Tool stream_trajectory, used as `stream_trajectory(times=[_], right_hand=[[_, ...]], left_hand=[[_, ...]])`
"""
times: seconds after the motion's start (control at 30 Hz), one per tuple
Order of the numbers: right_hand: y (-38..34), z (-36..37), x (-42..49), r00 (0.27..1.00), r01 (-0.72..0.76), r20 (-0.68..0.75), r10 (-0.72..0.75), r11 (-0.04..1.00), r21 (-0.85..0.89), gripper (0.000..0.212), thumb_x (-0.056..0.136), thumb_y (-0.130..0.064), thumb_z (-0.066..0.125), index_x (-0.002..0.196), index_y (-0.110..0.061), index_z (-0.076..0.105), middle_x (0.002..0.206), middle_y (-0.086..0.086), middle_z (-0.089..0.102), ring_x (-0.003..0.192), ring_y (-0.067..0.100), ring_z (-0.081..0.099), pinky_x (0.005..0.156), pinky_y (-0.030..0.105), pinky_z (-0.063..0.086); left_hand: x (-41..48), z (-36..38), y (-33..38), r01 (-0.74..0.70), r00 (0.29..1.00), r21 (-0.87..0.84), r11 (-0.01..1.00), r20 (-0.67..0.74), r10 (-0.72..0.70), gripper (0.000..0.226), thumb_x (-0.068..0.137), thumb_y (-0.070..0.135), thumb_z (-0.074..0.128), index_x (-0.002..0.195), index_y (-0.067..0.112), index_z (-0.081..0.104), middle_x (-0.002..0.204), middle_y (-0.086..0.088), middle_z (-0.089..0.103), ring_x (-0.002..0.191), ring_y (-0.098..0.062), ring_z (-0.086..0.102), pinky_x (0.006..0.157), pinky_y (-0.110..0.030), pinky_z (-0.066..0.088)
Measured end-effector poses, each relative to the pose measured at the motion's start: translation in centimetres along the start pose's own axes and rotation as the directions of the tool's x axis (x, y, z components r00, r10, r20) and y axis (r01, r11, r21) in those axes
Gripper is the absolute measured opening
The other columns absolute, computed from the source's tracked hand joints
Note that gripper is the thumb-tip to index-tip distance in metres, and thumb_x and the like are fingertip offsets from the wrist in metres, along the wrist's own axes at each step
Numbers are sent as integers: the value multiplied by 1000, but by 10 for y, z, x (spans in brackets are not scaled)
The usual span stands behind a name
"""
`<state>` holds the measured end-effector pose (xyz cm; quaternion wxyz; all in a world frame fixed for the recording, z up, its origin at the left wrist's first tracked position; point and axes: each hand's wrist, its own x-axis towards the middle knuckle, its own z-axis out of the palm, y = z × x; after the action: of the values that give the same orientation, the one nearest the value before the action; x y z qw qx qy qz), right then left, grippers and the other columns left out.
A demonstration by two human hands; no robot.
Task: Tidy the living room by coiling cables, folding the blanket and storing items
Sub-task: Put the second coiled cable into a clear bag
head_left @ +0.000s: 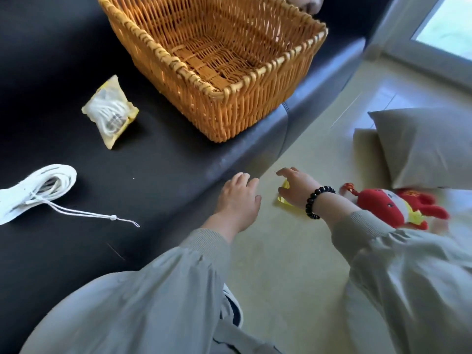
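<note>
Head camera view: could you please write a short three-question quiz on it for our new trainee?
1. True or false: the white coiled cable lies on the black leather sofa, outside the orange woven wicker basket.
2. The right hand grips: A a small yellow packet; B a black remote; C a blue cup?
3. Fill in: the red plush toy lies on the pale ____.
Key: 1 true; 2 A; 3 floor.

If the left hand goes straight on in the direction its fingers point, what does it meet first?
The front edge of the black sofa, just ahead of the left hand. Depth is unclear, so it may already touch it.
</note>
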<state>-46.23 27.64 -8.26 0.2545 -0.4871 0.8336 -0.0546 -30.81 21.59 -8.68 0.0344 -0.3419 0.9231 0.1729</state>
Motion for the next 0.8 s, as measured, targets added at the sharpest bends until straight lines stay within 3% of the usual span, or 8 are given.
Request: stream_trajectory(times=[0.37, 0.63, 0.8], right_hand=[[58, 44, 33, 980, -147, 132, 149, 989, -20, 48, 93, -19, 50, 140, -15, 40, 139, 9, 43, 125, 26, 46, 97, 30, 38], [80, 85, 90, 941, -218, 245, 235, 971, -93, 50, 94, -21, 48, 142, -12, 37, 140, 11, 39, 125, 29, 45, 101, 35, 40], [112, 104, 128, 921, -293, 236, 310, 950, -104, 48, 91, -14, 48, 138, -8, 40, 137, 13, 40, 125, 31, 44, 100, 37, 40]], left_hand=[[40, 56, 14, 104, 964, -97, 990, 253, -77, 46, 101, 29, 36, 145, 13, 32, 149, -9, 31, 137, -28, 29, 107, -38, 27], [90, 86, 8, 240, 929, -238, 941, 338, -151, 47, 102, 28, 36, 146, 13, 32, 153, -8, 26, 138, -28, 28, 110, -38, 26], [124, 107, 17, 290, 910, -248, 924, 369, -187, 43, 102, 28, 35, 143, 13, 36, 149, -9, 30, 134, -29, 32, 106, -40, 30]])
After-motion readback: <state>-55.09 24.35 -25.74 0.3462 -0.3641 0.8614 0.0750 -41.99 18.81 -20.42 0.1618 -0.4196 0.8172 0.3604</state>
